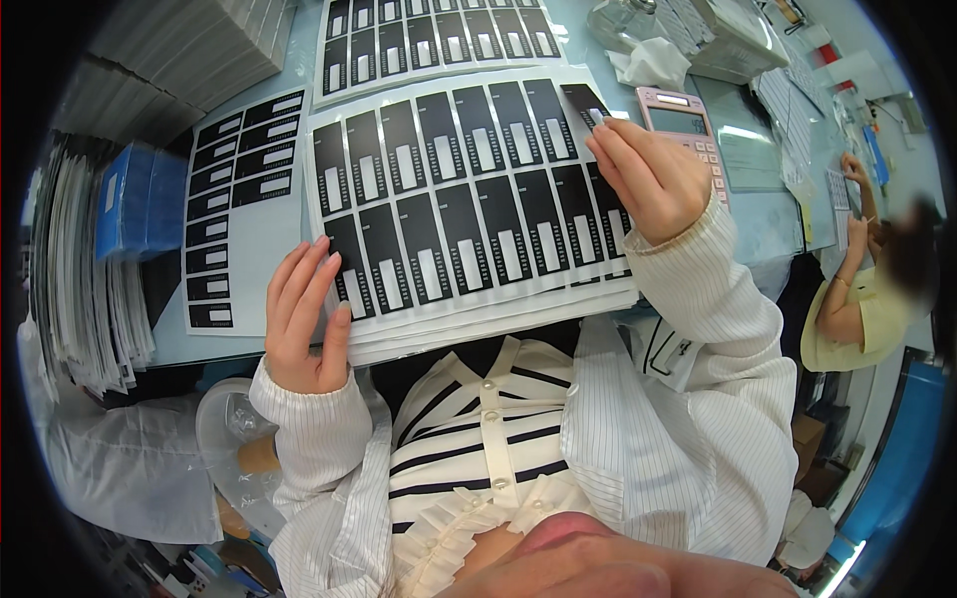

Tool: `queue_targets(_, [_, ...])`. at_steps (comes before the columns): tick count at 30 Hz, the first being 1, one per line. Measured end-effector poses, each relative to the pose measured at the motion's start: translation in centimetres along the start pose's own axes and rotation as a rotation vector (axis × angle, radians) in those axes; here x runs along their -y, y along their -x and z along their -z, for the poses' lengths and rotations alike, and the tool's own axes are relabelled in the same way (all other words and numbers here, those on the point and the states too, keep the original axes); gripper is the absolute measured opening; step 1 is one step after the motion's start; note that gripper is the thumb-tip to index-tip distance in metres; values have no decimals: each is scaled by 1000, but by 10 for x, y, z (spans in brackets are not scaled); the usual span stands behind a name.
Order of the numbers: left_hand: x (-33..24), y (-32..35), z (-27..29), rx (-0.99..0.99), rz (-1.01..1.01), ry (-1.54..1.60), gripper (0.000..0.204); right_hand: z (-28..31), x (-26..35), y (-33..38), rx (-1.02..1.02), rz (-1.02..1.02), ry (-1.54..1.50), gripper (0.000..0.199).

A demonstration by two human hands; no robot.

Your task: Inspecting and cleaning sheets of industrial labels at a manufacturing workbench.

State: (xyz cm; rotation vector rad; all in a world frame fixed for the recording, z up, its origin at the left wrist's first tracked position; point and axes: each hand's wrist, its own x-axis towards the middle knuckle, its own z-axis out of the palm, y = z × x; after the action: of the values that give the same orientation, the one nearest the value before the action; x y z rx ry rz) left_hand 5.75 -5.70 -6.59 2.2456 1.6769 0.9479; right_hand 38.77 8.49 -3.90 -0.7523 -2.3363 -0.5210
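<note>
A stack of label sheets point(469, 179) lies before me, printed with rows of black labels that each carry a white rectangle. My left hand point(307, 317) rests on the stack's near left corner, fingers stretched out and holding nothing. At the far right corner, the thumb and fingers of my right hand point(653, 179) are pinched together over the last black label point(582, 100) of the far row. A small white piece point(598, 117) shows at these fingertips. Whether it is held or lies on the label I cannot tell.
Another label sheet point(244, 199) lies to the left, a further one point(434, 45) beyond. A pink calculator point(678, 121) stands by my right hand, near a crumpled tissue point(650, 64). Blue plastic packs point(140, 204) and paper piles point(85, 279) line the left. Another person point(852, 299) sits at right.
</note>
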Motion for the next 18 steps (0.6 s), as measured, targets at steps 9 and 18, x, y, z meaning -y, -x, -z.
queue_targets(9, [2, 3, -1, 15, 20, 22, 37, -11, -6, -2, -147, -13, 27, 17])
queue_targets(18, [3, 4, -2, 14, 14, 30, 36, -11, -4, 0, -100, -25, 19, 17])
